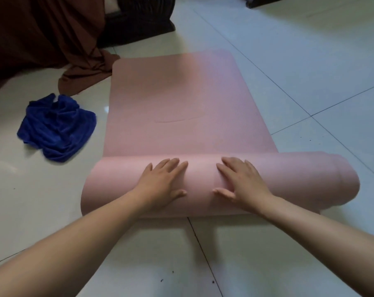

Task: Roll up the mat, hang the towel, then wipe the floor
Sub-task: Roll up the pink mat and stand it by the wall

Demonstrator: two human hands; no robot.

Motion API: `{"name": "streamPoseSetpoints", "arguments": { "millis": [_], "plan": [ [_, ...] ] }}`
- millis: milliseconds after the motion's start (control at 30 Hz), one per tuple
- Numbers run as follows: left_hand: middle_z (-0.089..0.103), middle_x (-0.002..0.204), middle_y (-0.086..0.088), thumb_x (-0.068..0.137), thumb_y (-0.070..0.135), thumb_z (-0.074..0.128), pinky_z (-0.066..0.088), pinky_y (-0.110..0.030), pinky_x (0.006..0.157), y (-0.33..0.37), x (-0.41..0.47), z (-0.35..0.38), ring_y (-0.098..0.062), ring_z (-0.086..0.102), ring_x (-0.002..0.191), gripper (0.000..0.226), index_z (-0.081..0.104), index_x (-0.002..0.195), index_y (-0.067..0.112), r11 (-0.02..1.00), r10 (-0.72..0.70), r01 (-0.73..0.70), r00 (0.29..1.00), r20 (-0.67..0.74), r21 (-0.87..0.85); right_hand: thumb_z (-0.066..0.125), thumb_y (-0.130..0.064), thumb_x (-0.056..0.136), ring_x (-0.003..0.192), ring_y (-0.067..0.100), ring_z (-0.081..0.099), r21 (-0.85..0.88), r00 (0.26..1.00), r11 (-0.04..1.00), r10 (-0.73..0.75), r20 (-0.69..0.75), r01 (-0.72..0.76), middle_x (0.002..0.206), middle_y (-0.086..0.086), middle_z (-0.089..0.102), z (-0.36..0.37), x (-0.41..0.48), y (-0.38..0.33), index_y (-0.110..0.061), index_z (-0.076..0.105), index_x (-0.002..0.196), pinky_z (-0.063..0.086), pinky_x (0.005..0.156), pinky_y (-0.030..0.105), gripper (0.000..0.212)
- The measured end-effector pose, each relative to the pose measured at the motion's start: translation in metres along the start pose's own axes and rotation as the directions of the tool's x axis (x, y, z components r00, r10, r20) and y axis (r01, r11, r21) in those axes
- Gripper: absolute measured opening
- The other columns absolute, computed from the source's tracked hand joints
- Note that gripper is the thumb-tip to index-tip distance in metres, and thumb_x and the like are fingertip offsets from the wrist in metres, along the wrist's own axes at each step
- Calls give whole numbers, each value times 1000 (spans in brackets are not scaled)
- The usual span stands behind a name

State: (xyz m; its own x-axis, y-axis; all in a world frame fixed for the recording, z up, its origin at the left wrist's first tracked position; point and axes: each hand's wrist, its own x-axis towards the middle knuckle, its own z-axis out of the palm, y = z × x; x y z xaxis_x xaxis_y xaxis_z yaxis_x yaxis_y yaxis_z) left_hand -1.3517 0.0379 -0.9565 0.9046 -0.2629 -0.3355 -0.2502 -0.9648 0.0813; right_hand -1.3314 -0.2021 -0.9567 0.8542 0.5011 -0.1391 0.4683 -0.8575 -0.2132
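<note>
Rolling is under way: left hand (163,183) and right hand (240,185) press flat, fingers straight and slightly spread, on the mat (177,103) roll. Next, push it onward evenly. Towel (57,127) lies left of the mat.

Right: bare glossy white floor tiles (310,71) beside flat pink foam mat (177,99) | Left: crumpled blue towel (57,127) near mat edge | Far: brown draped cloth (42,35), dark furniture base (138,24) crowd the mat's end

Dim, soft indoor light, slightly blurred.
The glossy white floor tiles (310,50) reflect pale light at upper right; tile lines bend near the edges.
</note>
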Motion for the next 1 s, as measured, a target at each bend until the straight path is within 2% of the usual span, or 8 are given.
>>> {"name": "streamPoseSetpoints", "arguments": {
  "millis": [100,167,267,433,633,767,867,1000],
  "plan": [
    [11,157,4,87,64,41,20,-46,111,-9,9,0,-16,11,143,78,4,148,33,999,24,-24,1000,-11,-23,50,-66,79,144,22,5,-67,993,998,15,120,-7,157,4,7,0,0,-2,-16,14,148,0,115,41,92],
    [14,156,3,87,64,40,20,-46,111,-13,14,0,-17,13,143,78,6,148,32,999,34,-35,999,-17,-38,52,-69,75,144,21,-2,-102,982,995,37,187,-18,157,2,-1,-1,5,-4,-17,6,148,-4,115,41,101],
    [19,155,3,86,64,41,22,-46,110,-19,19,2,-18,19,141,76,10,148,31,997,48,-48,999,-9,-66,57,-69,72,144,20,1,-87,979,996,51,198,-34,157,1,3,-3,15,-6,-19,9,148,-2,115,41,104],
    [43,140,-1,92,59,31,39,-37,96,-44,45,-5,-23,45,123,57,35,141,30,981,116,-131,987,-108,-143,65,-65,67,144,17,6,-14,982,996,91,167,-90,156,-2,11,-1,19,-5,-22,16,147,-1,115,37,103],
    [42,142,-4,94,57,27,41,-41,97,-29,77,-9,-27,46,122,57,36,140,26,966,163,-161,987,-9,-201,70,-64,61,142,16,9,10,981,991,130,142,-133,155,-3,14,-5,20,-4,-26,17,147,4,116,37,108],
    [45,140,-5,92,62,25,40,-40,99,-22,93,-11,-27,45,124,61,34,142,27,967,111,-86,990,92,-242,68,-67,61,143,14,2,32,979,991,127,158,-134,156,-4,6,-5,13,2,-27,12,148,-1,116,35,111],
    [48,137,-3,90,65,25,41,-39,97,-24,90,-9,-25,47,121,63,37,139,28,971,81,-61,994,78,-230,64,-75,56,144,14,-6,-12,962,984,176,208,-178,157,-4,-3,-7,19,5,-24,1,148,-7,116,41,123],
    [53,130,-4,90,65,25,43,-39,92,-25,73,-9,-25,51,115,62,41,135,26,975,54,-47,998,30,-219,65,-74,56,144,15,-2,-37,974,995,102,203,-96,157,-2,2,-6,26,1,-23,3,148,-5,115,41,122]
  ]
}}
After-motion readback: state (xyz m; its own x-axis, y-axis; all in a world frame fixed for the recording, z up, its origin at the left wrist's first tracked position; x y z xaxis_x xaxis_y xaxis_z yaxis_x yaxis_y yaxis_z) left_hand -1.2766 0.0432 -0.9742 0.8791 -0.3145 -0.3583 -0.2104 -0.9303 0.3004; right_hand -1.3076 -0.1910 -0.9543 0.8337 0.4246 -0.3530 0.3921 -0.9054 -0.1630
